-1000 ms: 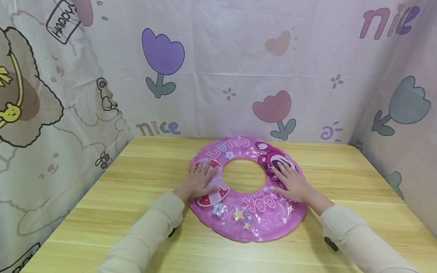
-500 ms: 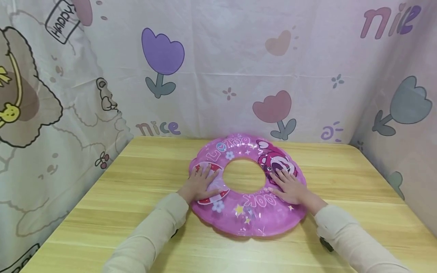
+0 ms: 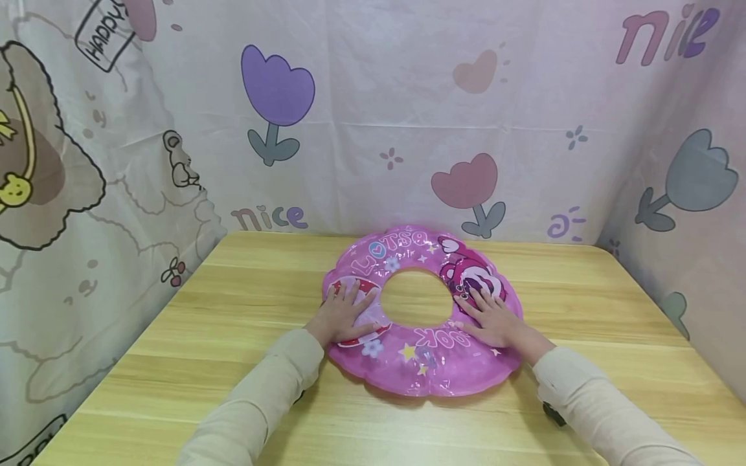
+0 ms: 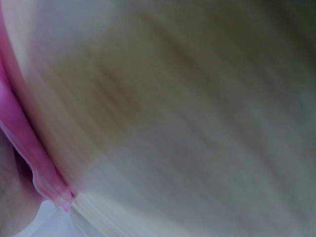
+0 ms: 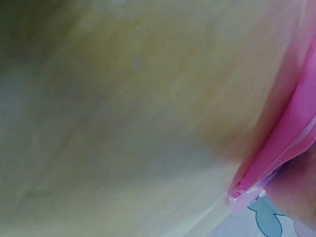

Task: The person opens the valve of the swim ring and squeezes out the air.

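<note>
A pink inflatable swim ring with a cartoon bear, stars and lettering lies on the wooden table, puffed up and shiny. My left hand rests on its left side over a red and white patch, fingers spread. On the right side, my right hand presses flat with spread fingers, partly over the bear. Both wrist views catch the ring's pink edge, in the left wrist view the swim ring at the left border, and in the right wrist view the swim ring at the right, each beside part of a hand.
The wooden table reaches back to a printed cloth with tulips and lettering. Similar cloth hangs along the left side and another along the right. The ring's far edge lies near the table's back edge.
The ring's near edge has risen away from me in view and its far edge slightly upward too. Both hands stay on it, the right forearm shifting slightly to the left.
</note>
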`<state>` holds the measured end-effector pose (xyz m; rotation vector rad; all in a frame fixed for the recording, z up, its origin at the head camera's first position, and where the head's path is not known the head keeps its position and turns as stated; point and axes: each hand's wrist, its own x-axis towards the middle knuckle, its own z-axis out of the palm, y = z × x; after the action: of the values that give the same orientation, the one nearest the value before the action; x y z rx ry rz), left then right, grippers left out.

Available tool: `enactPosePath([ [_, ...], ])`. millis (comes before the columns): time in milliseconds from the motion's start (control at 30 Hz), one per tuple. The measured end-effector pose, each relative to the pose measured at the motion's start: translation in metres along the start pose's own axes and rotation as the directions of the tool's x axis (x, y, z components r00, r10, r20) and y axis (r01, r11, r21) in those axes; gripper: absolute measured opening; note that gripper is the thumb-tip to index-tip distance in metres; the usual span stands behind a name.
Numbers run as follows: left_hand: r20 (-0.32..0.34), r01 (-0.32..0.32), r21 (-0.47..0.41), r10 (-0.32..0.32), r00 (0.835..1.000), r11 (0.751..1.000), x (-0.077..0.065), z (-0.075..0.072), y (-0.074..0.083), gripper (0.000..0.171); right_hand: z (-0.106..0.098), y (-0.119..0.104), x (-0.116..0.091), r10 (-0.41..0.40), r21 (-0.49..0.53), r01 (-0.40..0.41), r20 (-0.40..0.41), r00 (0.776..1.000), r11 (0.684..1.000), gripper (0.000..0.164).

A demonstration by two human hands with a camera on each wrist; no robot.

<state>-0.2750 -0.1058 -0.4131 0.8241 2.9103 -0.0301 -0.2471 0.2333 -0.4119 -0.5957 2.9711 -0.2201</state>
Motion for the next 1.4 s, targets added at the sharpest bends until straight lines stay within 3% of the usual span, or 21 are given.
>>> enactPosePath([
  [400, 0.018, 0.000, 0.029, -0.001, 1.000, 1.000, -0.002, -0.009, 0.004, 0.073, -0.003, -0.001, 0.002, -0.013, 0.001, 0.013, 0.015, 1.000, 1.000, 0.061],
  [633, -0.007, -0.001, 0.142, 0.002, 1.000, 0.990, -0.002, -0.011, 0.007, 0.074, -0.005, -0.004, 0.001, 0.001, -0.036, 0.000, 0.024, 1.000, 0.999, 0.062],
  [833, -0.032, 0.021, 0.208, -0.015, 0.999, 0.978, -0.002, -0.007, 0.009, 0.075, -0.004, -0.005, -0.001, -0.007, -0.083, 0.006, -0.017, 1.000, 0.997, 0.062],
  [1167, -0.032, 0.018, 0.151, -0.013, 0.999, 0.988, 0.002, -0.001, 0.005, 0.076, 0.004, -0.001, -0.001, -0.021, -0.048, 0.017, -0.094, 0.995, 0.999, 0.063],
  [1400, -0.052, 0.009, 0.095, -0.004, 0.999, 0.995, -0.004, -0.006, 0.007, 0.075, -0.001, -0.002, -0.008, -0.038, -0.001, 0.039, -0.121, 0.992, 0.999, 0.061],
])
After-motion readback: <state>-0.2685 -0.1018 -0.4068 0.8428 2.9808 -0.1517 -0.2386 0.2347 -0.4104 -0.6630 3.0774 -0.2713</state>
